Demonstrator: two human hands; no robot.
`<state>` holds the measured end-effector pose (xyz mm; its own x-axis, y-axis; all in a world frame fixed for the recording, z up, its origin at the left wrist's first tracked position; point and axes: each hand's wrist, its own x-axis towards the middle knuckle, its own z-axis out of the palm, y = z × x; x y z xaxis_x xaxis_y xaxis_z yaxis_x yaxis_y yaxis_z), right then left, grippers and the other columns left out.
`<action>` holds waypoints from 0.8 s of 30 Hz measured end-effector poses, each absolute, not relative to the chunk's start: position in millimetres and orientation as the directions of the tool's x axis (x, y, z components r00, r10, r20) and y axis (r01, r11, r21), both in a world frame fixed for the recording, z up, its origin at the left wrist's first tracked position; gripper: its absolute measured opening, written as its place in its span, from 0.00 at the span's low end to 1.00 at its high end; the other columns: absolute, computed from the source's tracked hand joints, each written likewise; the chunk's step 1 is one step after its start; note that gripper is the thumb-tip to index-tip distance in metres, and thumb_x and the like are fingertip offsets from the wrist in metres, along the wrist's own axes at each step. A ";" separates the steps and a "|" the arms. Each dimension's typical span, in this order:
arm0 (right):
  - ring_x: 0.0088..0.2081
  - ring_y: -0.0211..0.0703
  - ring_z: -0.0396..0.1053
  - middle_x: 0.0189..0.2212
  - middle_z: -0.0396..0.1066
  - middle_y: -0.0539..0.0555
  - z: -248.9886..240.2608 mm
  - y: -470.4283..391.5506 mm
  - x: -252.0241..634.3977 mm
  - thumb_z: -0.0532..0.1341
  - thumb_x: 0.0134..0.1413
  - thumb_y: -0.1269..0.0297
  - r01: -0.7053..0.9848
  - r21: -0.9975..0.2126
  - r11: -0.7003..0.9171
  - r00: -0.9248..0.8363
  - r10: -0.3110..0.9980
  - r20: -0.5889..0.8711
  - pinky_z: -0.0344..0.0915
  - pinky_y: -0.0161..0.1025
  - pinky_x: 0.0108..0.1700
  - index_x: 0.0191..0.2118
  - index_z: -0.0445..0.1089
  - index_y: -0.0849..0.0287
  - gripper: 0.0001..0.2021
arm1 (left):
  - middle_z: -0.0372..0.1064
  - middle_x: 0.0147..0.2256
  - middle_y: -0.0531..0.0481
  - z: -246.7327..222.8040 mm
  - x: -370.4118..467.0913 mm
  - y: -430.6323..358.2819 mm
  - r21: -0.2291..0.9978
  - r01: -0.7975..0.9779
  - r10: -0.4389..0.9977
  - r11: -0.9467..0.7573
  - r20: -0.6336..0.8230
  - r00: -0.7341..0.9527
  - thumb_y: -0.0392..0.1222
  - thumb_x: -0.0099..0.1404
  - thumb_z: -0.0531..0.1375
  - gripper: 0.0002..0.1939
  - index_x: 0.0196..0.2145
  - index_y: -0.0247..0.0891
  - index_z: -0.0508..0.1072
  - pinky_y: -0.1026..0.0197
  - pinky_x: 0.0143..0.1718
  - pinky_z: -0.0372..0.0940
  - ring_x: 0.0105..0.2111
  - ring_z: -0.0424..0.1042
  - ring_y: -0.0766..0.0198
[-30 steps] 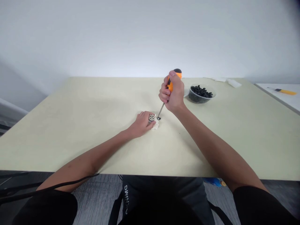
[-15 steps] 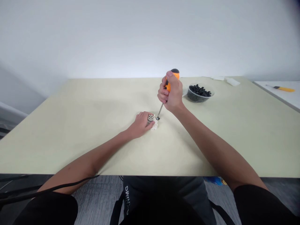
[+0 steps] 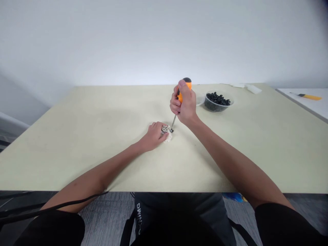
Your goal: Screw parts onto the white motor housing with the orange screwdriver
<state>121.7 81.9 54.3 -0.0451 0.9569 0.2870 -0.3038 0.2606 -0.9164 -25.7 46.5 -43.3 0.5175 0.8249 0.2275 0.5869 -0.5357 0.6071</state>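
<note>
My right hand is wrapped round the orange and black handle of a screwdriver, thumb near its top. The shaft slants down to the left, and its tip meets a small black piece. That piece lies against a white part with a scalloped edge. My left hand is closed on a small round grey piece with holes in its top, pressing it and the white part to the table. The fingers hide much of both, and I cannot tell how they are joined.
On the pale table stands a clear tub of small black pieces, right of my right hand, with a clear lid beside it. White scraps lie at the back right. A yellow-handled knife rests on a white surface at far right.
My right hand and the screwdriver have shifted a little left and down, and the shaft stands slightly steeper. The black piece has moved slightly left. My left hand stays in place.
</note>
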 end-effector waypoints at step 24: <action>0.24 0.32 0.57 0.27 0.67 0.50 153.1 74.2 203.8 0.64 0.50 0.59 0.818 0.246 0.520 -0.429 0.837 -0.341 0.46 0.37 0.30 0.42 0.72 0.54 0.12 | 0.64 0.42 0.46 -38.6 -30.7 48.4 0.751 0.483 0.842 -0.451 0.178 0.509 0.43 0.62 0.56 0.12 0.42 0.40 0.60 0.53 0.44 0.61 0.43 0.64 0.57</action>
